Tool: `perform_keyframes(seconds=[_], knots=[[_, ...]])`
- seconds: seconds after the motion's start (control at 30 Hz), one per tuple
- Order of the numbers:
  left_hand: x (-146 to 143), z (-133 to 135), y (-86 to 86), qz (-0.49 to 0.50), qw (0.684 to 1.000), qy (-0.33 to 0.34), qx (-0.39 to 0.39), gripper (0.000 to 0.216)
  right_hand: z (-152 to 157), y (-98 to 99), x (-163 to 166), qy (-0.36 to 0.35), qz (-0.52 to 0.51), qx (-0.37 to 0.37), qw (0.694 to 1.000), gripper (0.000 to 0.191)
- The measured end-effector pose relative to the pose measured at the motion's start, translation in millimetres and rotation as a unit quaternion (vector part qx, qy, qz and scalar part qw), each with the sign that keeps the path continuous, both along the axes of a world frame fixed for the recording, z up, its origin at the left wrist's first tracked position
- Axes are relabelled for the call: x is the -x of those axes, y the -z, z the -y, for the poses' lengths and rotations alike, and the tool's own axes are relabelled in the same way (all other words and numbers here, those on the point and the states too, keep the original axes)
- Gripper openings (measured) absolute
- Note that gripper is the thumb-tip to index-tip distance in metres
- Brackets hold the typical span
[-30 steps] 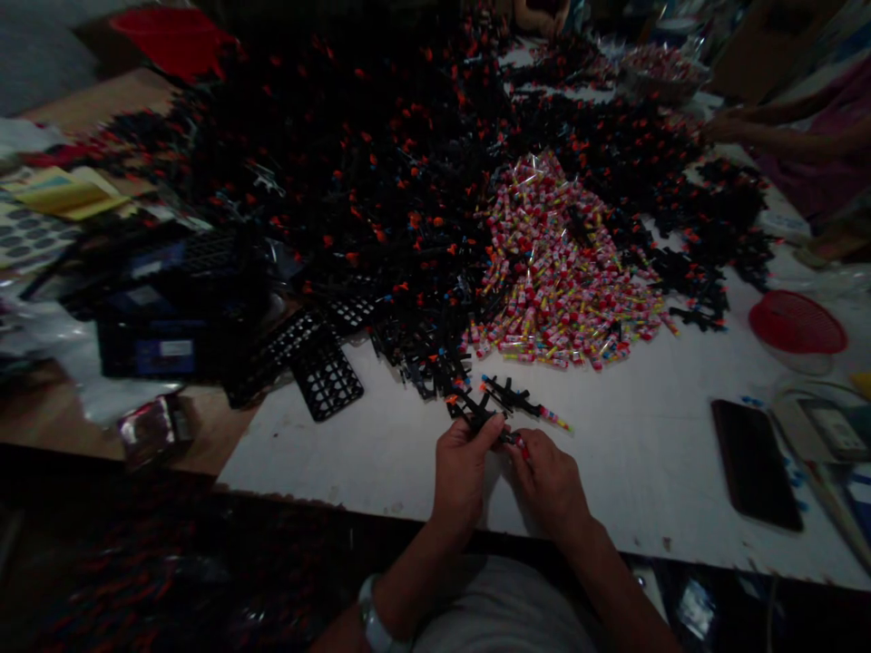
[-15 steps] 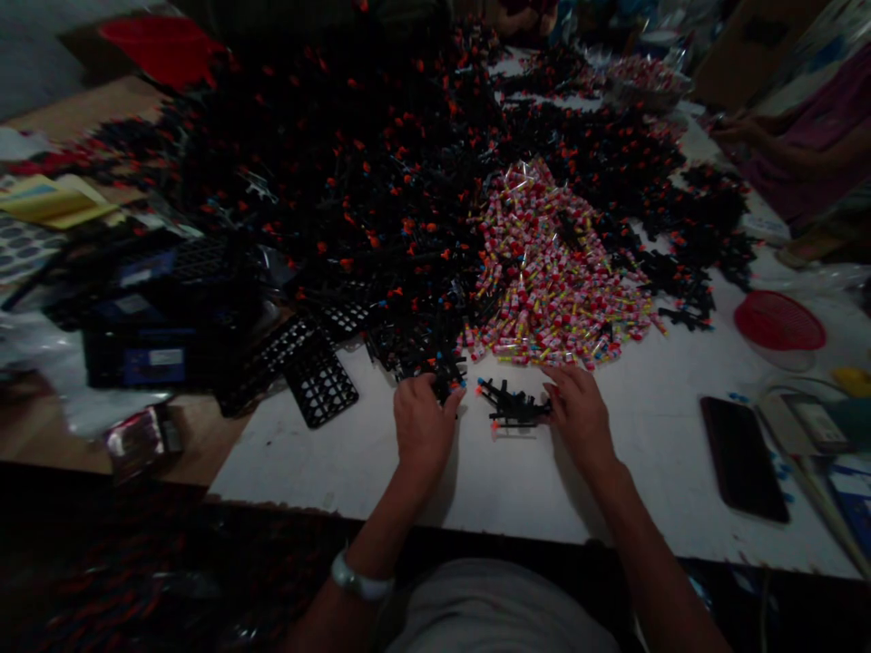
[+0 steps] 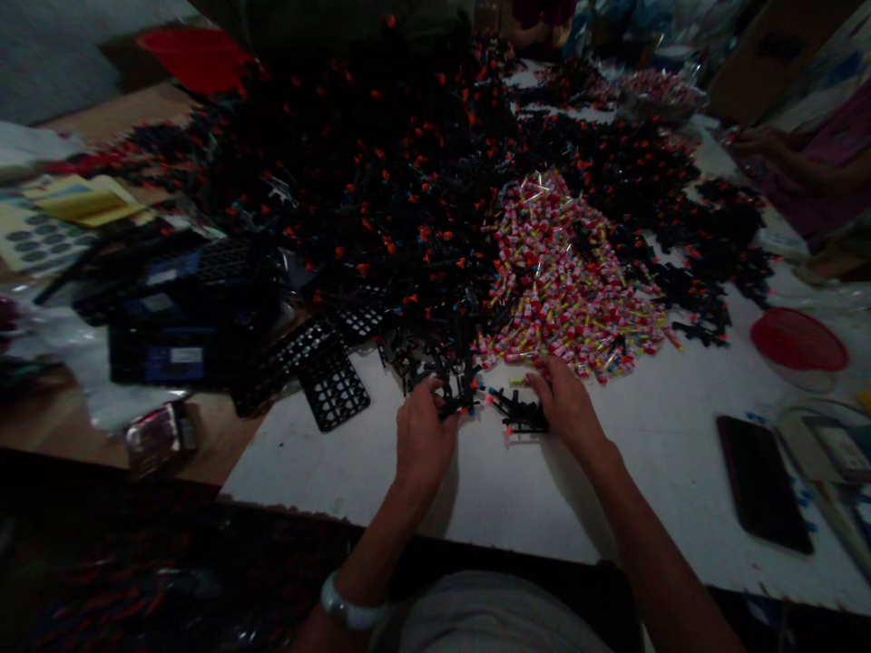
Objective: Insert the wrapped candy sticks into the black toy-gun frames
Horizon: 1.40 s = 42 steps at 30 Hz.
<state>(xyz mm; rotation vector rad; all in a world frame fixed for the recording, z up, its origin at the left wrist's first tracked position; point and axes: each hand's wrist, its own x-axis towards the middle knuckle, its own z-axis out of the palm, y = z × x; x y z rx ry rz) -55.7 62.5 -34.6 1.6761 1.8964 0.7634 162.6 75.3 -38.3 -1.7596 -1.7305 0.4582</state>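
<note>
My left hand (image 3: 425,435) is closed with thumb and fingers around a small black toy gun (image 3: 457,406) that has an orange tip, at the front edge of the dark heap. My right hand (image 3: 572,408) is pinched at the near edge of a pile of small pink, red and yellow wrapped packets (image 3: 564,281). A yellowish packet (image 3: 518,382) shows at its fingertips; the grip itself is partly hidden. Just below those fingers, a little group of black toy guns (image 3: 518,413) with orange and blue tips lies on the white tabletop (image 3: 496,490).
A large heap of black toy guns (image 3: 327,181) covers the table's back. Black perforated trays (image 3: 335,390) lie left. On the right are a phone (image 3: 763,485) and a red basket (image 3: 799,340). Another person's arm (image 3: 776,145) is at the far right.
The view has shifted, moving the scene slightly right and down. My right hand has left the small group of guns for the packet pile's edge. My left hand has lifted a toy gun.
</note>
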Motion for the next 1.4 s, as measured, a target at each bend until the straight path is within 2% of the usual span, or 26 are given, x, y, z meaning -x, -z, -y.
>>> perform_keyframes(seconds=[0.1, 0.2, 0.3, 0.43, 0.63, 0.8, 1.17, 1.3, 1.4], knots=[[0.7, -1.2, -4.1, 0.091, 0.995, -0.032, 0.024, 0.021, 13.9, -14.2, 17.8, -0.069, -0.074, 0.004, 0.995, 0.027], [0.1, 0.9, -10.6, 0.260, 0.963, -0.047, 0.057, 0.023, 31.8, -20.1, 33.5, -0.142, -0.187, 0.050, 0.971, 0.038], [-6.8, 5.5, -17.4, 0.423, 0.900, -0.049, 0.093, 0.031, 47.1, -17.2, 41.8, -0.127, -0.291, 0.089, 0.944, 0.036], [-21.3, 12.5, -23.4, 0.517, 0.844, -0.083, 0.118, 0.036, 61.9, -13.9, 46.4, -0.091, -0.276, 0.109, 0.951, 0.024], [-33.6, 24.7, -27.0, 0.527, 0.837, -0.017, 0.147, 0.035, 73.0, -15.5, 46.9, -0.063, -0.262, 0.080, 0.960, 0.019], [-35.9, 28.9, -21.9, 0.510, 0.847, -0.054, 0.138, 0.032, 75.9, -14.2, 43.5, -0.053, -0.237, 0.083, 0.966, 0.021], [-38.4, 30.4, -14.6, 0.548, 0.827, -0.055, 0.111, 0.032, 72.8, -7.2, 46.9, -0.093, -0.233, 0.090, 0.964, 0.024], [-42.9, 30.3, -13.3, 0.571, 0.813, -0.064, 0.093, 0.031, 72.7, -6.6, 54.2, -0.101, -0.191, 0.071, 0.974, 0.026], [-45.2, 30.4, -14.7, 0.573, 0.811, -0.047, 0.114, 0.031, 74.4, -10.0, 44.7, -0.107, -0.176, 0.085, 0.975, 0.027]])
